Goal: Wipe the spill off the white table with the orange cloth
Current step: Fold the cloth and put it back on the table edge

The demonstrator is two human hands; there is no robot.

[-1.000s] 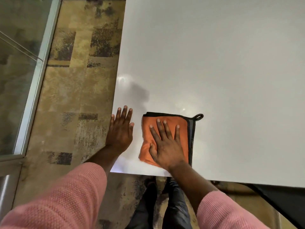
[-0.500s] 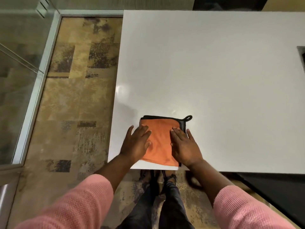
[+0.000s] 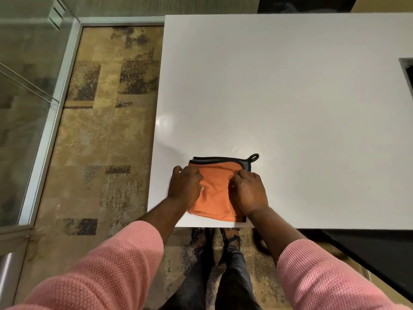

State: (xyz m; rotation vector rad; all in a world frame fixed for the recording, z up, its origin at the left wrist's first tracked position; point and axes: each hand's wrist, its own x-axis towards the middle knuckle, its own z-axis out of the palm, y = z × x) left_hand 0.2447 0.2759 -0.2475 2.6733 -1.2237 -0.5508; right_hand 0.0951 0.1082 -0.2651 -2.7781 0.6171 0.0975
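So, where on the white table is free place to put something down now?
The white table is bare beyond the orange cloth up to the far edge, and rightward as far as the dark object at the right edge. It is crowded only at the near left corner, where left hand and right hand hold the cloth.

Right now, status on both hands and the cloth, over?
Left hand and right hand both bunching the orange cloth, fingers curled into it. Cloth flat on the white table, near corner. No spill visible; nothing in the way.
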